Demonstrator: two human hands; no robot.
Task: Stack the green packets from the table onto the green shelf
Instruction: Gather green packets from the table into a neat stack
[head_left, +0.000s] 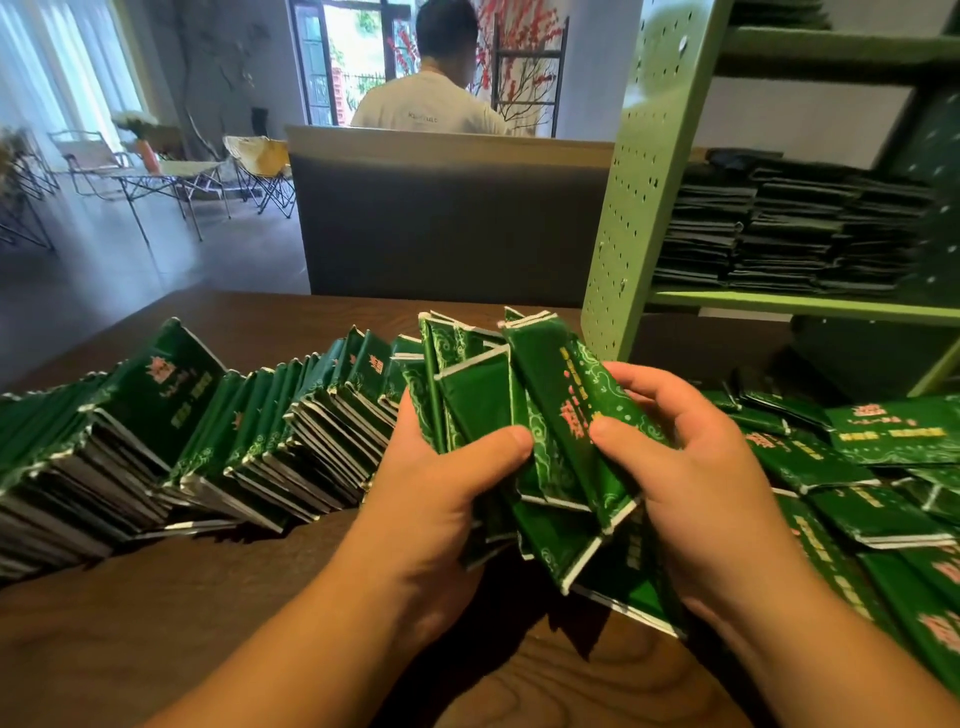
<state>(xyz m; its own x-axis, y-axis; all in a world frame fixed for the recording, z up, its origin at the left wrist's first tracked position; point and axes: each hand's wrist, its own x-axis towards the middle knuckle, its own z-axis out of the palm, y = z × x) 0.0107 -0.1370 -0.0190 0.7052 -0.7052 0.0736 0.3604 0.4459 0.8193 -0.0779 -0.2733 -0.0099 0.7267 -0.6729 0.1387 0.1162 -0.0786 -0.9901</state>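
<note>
Head view shows two hands, the left hand (441, 483) and right hand (691, 467), both gripping one fanned bundle of green packets (524, 415) above the table (260, 623). One long leaning row of packets (182, 441) runs toward its left edge, and three dark stacks (779, 228) sit on the green shelf (800, 306) at the right; single packets are too many to count.

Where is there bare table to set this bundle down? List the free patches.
Bare table lies near the front edge, under the left hand, and beyond the leaning row toward the grey seat back. Crowded: loose packets right of the right hand.
</note>
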